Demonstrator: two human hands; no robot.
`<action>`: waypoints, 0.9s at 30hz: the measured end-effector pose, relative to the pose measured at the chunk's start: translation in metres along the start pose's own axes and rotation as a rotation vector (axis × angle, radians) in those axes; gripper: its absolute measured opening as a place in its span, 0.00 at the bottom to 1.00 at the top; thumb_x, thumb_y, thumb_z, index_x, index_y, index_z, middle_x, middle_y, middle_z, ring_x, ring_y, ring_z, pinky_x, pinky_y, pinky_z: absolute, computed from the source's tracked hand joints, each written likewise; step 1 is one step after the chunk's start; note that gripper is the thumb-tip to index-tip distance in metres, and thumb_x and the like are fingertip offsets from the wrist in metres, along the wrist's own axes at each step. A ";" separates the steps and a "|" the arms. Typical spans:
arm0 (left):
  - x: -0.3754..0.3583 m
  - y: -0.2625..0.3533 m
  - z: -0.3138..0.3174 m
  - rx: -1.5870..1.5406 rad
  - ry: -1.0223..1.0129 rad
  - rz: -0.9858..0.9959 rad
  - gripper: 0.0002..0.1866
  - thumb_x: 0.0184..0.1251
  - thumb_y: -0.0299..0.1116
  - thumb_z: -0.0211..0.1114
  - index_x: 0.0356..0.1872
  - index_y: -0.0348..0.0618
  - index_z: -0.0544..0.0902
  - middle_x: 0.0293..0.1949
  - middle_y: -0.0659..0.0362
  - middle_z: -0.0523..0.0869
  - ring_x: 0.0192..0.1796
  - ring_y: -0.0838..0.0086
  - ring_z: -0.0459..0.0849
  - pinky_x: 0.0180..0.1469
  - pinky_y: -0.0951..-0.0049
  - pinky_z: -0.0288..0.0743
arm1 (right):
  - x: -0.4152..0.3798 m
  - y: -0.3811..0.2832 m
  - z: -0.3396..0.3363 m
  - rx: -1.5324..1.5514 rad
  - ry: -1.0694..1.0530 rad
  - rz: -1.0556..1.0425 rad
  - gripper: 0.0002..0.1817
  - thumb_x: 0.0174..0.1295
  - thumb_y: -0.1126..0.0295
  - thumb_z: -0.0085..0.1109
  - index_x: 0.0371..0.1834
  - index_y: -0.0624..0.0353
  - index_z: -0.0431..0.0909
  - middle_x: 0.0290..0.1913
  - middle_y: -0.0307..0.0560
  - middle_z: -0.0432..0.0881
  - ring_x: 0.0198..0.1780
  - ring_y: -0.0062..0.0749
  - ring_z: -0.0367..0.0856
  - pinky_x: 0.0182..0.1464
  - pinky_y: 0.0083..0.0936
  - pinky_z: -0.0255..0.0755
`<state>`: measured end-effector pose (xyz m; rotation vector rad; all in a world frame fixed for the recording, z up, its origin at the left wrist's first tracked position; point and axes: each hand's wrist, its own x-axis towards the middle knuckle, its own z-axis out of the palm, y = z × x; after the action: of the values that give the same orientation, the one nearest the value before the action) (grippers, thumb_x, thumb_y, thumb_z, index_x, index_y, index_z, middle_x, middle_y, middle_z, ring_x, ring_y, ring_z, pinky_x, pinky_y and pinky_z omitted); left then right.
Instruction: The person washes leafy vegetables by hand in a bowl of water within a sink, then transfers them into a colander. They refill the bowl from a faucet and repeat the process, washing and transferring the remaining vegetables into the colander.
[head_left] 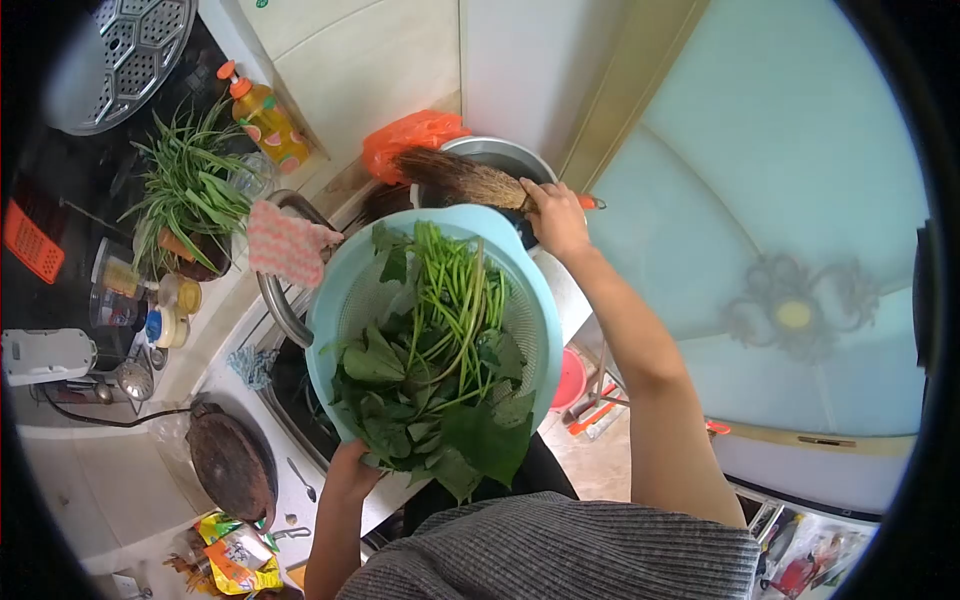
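A light-blue colander (545,300) full of leafy green stems (430,370) is tilted in front of my body. At its near left rim, my left hand (352,472) is closed on the edge, its fingers partly hidden beneath. My right hand (556,218), beyond the colander's far rim, grips a straw hand brush (465,180) with an orange handle end. The bristles point left, over a metal pot (535,152) and close to an orange plastic bag (410,140).
A curved faucet (285,310) with a pink-white cloth (288,243) stands left of the colander, above a partly hidden sink. Farther left are a potted plant (190,190), a soap bottle (265,120) and a round chopping board (228,462). A frosted glass door (780,200) is at right.
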<state>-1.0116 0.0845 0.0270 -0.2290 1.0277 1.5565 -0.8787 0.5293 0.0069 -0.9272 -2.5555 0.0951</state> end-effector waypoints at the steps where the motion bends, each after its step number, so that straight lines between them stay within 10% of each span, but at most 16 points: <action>1: 0.000 0.003 0.011 0.003 -0.015 0.018 0.23 0.59 0.27 0.56 0.57 0.35 0.68 0.54 0.52 0.76 0.56 0.62 0.75 0.59 0.57 0.68 | 0.002 -0.001 0.001 -0.032 -0.026 0.011 0.30 0.48 0.72 0.61 0.59 0.54 0.70 0.44 0.47 0.79 0.51 0.38 0.72 0.57 0.35 0.64; 9: 0.036 0.018 0.062 0.026 -0.085 0.071 0.21 0.64 0.31 0.54 0.57 0.35 0.68 0.54 0.52 0.75 0.57 0.63 0.74 0.59 0.58 0.67 | -0.008 -0.003 -0.039 0.006 0.186 -0.065 0.26 0.58 0.67 0.48 0.63 0.55 0.64 0.60 0.50 0.68 0.66 0.42 0.59 0.70 0.45 0.45; 13: 0.069 0.034 0.095 0.116 -0.026 0.118 0.17 0.67 0.32 0.51 0.55 0.38 0.69 0.51 0.54 0.76 0.55 0.61 0.75 0.59 0.55 0.67 | -0.038 0.012 -0.040 0.227 0.406 0.123 0.22 0.52 0.70 0.54 0.53 0.58 0.73 0.54 0.49 0.71 0.58 0.45 0.65 0.64 0.43 0.51; 27: 0.155 0.091 0.132 0.293 -0.119 0.134 0.18 0.58 0.38 0.62 0.47 0.41 0.74 0.38 0.56 0.83 0.34 0.69 0.84 0.39 0.69 0.79 | -0.069 0.010 -0.031 0.066 0.231 0.171 0.21 0.47 0.83 0.54 0.48 0.60 0.76 0.67 0.48 0.61 0.72 0.46 0.49 0.70 0.56 0.37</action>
<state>-1.0838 0.2948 0.0471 0.1358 1.1802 1.4968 -0.8125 0.4915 0.0084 -1.0644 -2.2471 0.1140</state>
